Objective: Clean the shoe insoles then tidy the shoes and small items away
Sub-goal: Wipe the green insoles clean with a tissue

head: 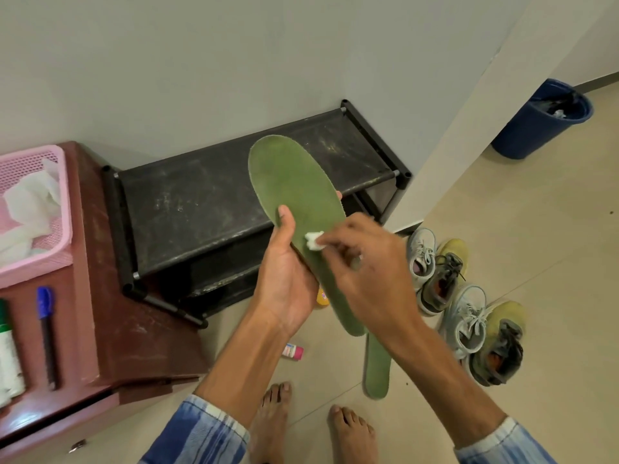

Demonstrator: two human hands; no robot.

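Blue sleeves (201,433) frame the left hand (284,272) gripping a green insole (294,182) above the floor (502,229) while the right hand (365,262) pinches a white wad (314,241) onto it, so cleaning looks underway, with the second insole (376,370), shoes (465,323) and a small tube (293,350) lying on the floor, untidied.

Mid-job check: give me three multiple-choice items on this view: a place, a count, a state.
1. Where does the second insole lie? A on the rack; B on the floor; C in the basket.
2. How many shoes stand at the right? A two; B six; C four.
3. What is the right hand doing? A pinching a white wad against the held insole; B hanging idle; C gripping a pen.
Answers: 1 B, it rests flat on the tiles. 2 C, two pale grey and two yellow-toed. 3 A, it presses the wad on the insole that the left hand holds.
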